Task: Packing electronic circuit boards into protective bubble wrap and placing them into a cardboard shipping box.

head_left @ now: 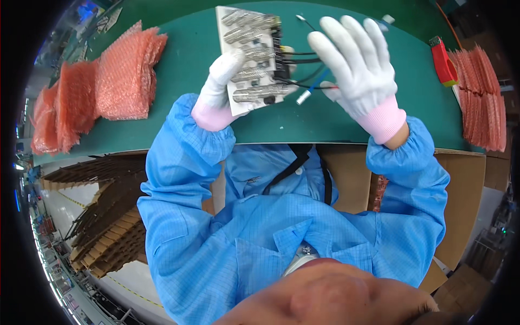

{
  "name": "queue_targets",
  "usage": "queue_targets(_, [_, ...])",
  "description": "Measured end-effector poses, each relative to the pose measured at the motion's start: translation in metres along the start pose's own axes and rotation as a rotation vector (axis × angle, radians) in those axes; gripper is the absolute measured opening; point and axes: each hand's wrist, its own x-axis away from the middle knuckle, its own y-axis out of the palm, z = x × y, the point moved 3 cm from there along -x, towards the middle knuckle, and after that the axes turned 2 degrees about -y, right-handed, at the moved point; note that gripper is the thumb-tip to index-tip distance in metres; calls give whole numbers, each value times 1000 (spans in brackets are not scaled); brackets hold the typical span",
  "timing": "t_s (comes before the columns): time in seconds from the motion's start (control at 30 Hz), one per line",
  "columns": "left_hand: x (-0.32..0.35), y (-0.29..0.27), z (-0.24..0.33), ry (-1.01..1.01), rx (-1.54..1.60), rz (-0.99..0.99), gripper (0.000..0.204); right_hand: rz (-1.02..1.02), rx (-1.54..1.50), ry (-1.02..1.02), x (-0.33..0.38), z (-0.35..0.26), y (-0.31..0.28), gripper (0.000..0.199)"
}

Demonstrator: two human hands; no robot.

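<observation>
My left hand (220, 73), in a white glove with a pink cuff, grips a white board (234, 100) by its left edge, thumb on the front. Several silvery, rough-looking cylinders (252, 70) lie in rows across the board, blurred. Along its right side runs a black strip of connectors (279, 54). Black, red and blue wires (306, 59) lead from it toward my right hand (360, 65). That hand is gloved too, its fingers stretched out and apart above the wires; whether the thumb touches one is unclear. A white plug (304, 97) hangs at a blue wire's end.
Pink bubble-wrap bags (127, 76) are stacked on the left of the green table (260, 127), with another stack (479, 97) at the right edge. A red and yellow tool or holder (444, 62) stands beside the right stack. Cardboard dividers (108, 233) lie below left.
</observation>
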Motion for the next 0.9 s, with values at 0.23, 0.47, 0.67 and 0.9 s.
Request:
queue_targets(0.23, [-4, -5, -4, 199, -861, -67, 86, -918, -380, 221, 12, 4, 41, 41])
queue_targets(0.47, [1, 22, 0, 526, -1903, -175, 86, -924, -1433, 262, 25, 19, 47, 57])
queue_targets(0.67, [-5, 24, 1, 543, -2080, -169, 83, -979, -1511, 866, 31, 12, 33, 46])
queue_targets(0.9, [1, 8, 39, 398, -1428, -179, 102, -767, -1583, 1017, 41, 29, 30, 35])
